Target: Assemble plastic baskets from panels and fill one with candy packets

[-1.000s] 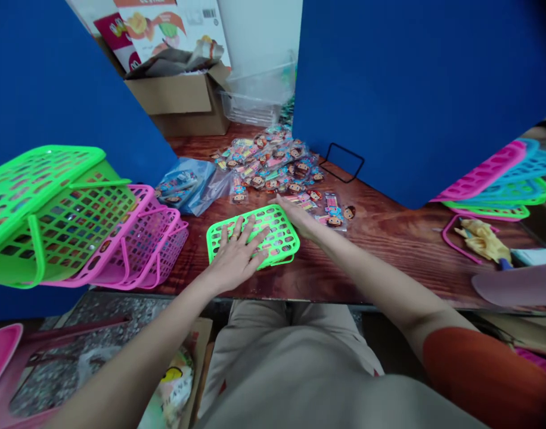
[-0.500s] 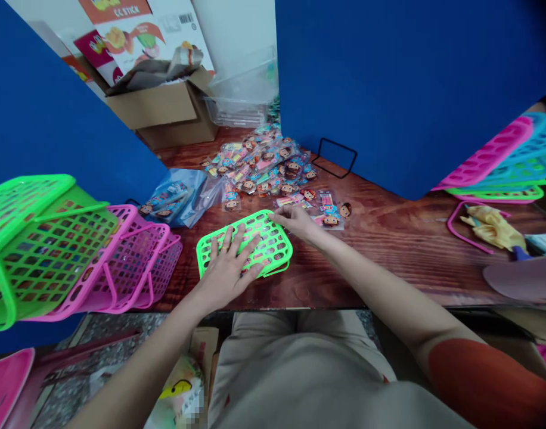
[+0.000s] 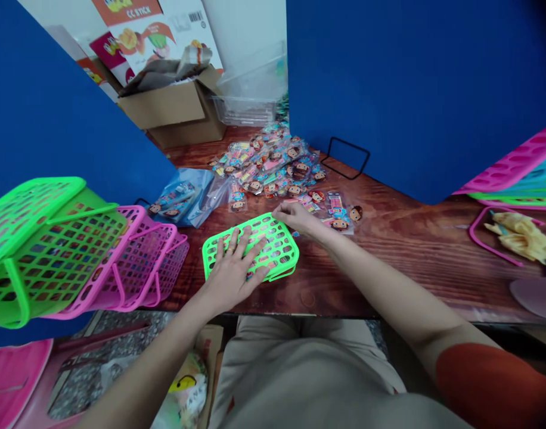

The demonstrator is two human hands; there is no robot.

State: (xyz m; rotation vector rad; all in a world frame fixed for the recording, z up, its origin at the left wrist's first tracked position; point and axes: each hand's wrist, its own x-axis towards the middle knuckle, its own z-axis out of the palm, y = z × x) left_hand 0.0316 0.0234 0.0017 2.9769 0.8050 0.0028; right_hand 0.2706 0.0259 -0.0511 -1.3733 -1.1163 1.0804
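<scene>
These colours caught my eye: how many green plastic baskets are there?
3: the leftmost green basket resting on a pink basket, a flat green basket under the left hand, by the right hand, and a stacked green basket at far right. More may hide there.

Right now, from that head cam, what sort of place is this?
Probably a small packing or sorting workspace: a wooden table holds a heap of sealed cartoon-face packets, with a green mesh basket and a pink mesh basket nearby, and an opened cardboard carton beyond.
</scene>
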